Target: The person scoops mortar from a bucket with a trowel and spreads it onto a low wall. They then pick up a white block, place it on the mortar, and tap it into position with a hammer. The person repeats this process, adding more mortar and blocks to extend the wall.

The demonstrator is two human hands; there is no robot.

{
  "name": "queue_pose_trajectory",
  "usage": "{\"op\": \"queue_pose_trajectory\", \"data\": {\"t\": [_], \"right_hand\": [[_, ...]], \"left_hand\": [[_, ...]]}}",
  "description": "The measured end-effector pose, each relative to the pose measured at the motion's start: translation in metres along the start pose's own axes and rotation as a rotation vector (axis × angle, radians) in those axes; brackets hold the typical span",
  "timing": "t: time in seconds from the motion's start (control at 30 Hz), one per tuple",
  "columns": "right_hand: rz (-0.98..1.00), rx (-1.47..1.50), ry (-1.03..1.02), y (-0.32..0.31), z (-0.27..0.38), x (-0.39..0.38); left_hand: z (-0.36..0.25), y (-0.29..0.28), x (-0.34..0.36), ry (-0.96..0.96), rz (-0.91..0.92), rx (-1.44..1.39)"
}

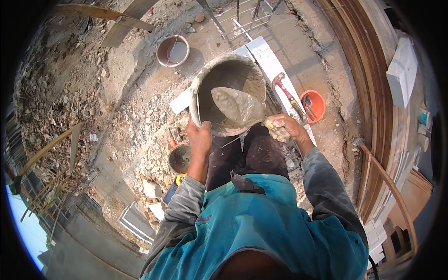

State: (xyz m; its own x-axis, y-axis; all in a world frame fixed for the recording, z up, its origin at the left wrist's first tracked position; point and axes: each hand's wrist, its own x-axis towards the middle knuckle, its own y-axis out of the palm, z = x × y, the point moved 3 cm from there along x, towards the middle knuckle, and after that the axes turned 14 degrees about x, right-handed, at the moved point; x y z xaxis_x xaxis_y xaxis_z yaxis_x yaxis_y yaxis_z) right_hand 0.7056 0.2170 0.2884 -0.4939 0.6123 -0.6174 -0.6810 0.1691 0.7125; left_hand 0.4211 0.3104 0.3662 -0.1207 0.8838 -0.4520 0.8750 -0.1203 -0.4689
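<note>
Left hand (199, 135) clamped over near rim of mortar bucket (228, 95), forearm rising straight from lower edge, elbow bent. Right hand (285, 127) fisted round trowel (240, 108) handle, wrist cocked inward, blade loaded with grey mortar inside tilted bucket. Bucket rests against dark-trousered knees. Beyond: red-handled hammer (287, 91) on white block (273, 70), orange bowl (312, 105) right, small pail of water (172, 50) upper left, rubble all around.

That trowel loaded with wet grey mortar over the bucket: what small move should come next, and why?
Probably lift the trowel clear of the bucket while keeping its blade level. The right hand grips its handle, mortar is heaped on the blade, and the left hand steadies the bucket's near rim, so tilting would spill the load.
</note>
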Motion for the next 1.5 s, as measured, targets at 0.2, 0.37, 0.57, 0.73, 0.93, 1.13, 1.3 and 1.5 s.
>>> {"op": "queue_pose_trajectory", "data": {"t": [0.2,0.37,0.57,0.73,0.93,1.13,1.3,1.5], "right_hand": [[-0.363,-0.142,-0.123,-0.081,0.054,-0.001],[-0.655,-0.714,-0.431,-0.144,0.079,0.075],[-0.9,-1.328,-0.358,-0.115,0.032,0.134],[-0.703,-1.203,-0.507,-0.111,-0.02,0.148],[-0.855,-1.033,-0.801,-0.1,-0.003,0.167],[-0.738,-1.186,-0.281,-0.071,-0.002,0.146],[-0.922,-0.993,-0.369,-0.09,0.038,0.16],[-0.664,-1.055,-0.267,-0.08,0.053,0.175]], "left_hand": [[0.09,0.03,0.028,-0.205,-0.129,-0.083],[0.13,0.027,0.021,-0.355,-0.15,-0.01],[0.168,0.004,-0.007,-0.463,-0.274,-0.148],[0.188,-0.003,-0.017,-0.496,-0.261,-0.163],[0.207,-0.008,-0.024,-0.578,-0.263,-0.231],[0.208,-0.016,-0.021,-0.596,-0.282,-0.259],[0.212,-0.026,-0.013,-0.606,-0.257,-0.279],[0.216,-0.039,-0.015,-0.563,-0.319,-0.272]]}}
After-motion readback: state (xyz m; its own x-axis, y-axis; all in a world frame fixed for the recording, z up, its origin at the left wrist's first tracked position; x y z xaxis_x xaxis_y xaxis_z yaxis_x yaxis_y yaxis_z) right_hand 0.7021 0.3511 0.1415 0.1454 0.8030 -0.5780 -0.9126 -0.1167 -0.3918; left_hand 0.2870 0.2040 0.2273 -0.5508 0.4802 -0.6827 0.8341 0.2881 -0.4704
